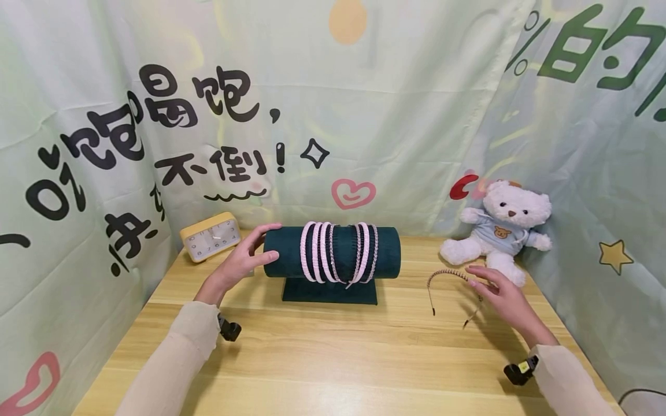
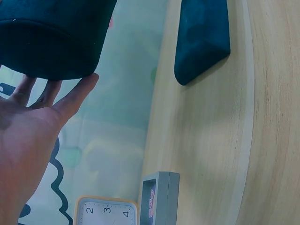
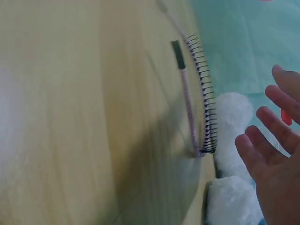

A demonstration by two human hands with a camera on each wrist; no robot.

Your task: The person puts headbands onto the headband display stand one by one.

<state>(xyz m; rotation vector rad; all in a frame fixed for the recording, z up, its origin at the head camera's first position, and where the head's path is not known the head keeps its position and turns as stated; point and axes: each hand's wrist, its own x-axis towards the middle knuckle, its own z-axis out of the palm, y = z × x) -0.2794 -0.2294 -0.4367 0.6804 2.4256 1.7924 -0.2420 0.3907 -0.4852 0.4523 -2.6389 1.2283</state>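
Observation:
A dark teal velvet headband stand (image 1: 283,251), a padded roll on a flat base, stands mid-table. Several pink headbands (image 1: 306,254), some braided, are looped over its roll. My left hand (image 1: 250,254) holds the roll's left end, thumb on the front and fingers behind; the left wrist view shows the fingertips against that end (image 2: 51,56). To the right, a thin loose headband (image 1: 442,273) with a toothed inner edge is on the table. My right hand (image 1: 499,294) hovers beside it, fingers spread; in the right wrist view a gap separates the hand from the headband (image 3: 206,93).
A yellow-framed clock (image 1: 210,237) stands at the back left, with a small grey box (image 2: 168,199) near it. A white teddy bear (image 1: 504,225) in a blue top sits at the back right, close behind my right hand. Printed cloth (image 1: 406,115) hangs around the wooden table (image 1: 322,358).

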